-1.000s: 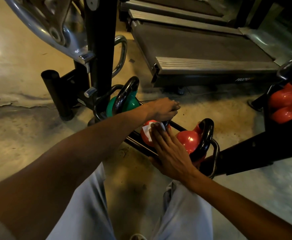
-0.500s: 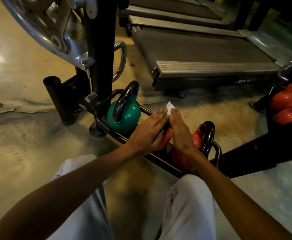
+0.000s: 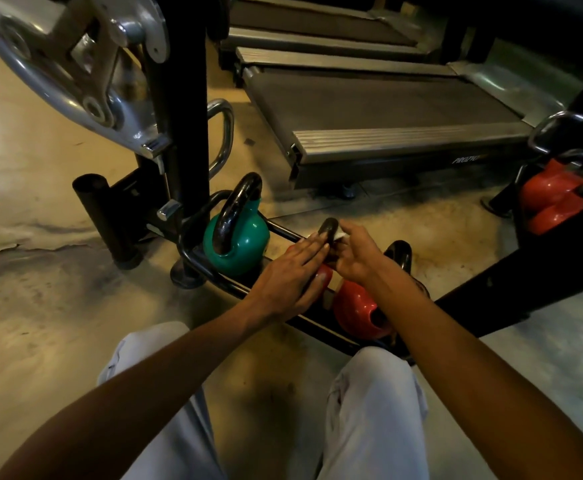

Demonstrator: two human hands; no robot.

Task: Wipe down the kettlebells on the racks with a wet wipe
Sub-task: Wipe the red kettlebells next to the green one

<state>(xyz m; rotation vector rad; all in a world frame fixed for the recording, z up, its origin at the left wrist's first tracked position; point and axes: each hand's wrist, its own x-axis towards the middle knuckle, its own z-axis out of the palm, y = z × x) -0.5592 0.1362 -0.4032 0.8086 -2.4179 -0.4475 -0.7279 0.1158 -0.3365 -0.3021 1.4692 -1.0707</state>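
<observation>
A treadmill (image 3: 380, 112) fills the upper centre of the frame, and the pale lettering on its rear end cap at right reads roughly "PROFO…" — too blurred to be sure. Below it, at centre, a low black rack (image 3: 210, 275) on the floor carries a green kettlebell (image 3: 239, 244) and two red ones; more red ones sit at the right edge. The middle red kettlebell (image 3: 323, 273) is the one being cleaned. The left hand (image 3: 290, 278) lies on its body with straight fingers, steadying it. The right hand (image 3: 355, 254) pinches a white wet wipe (image 3: 342, 236) against the black handle (image 3: 328, 227). To do this well, I would wrap the wipe fully around the handle and slide along its whole arc — underside too — while keeping the bell braced.
</observation>
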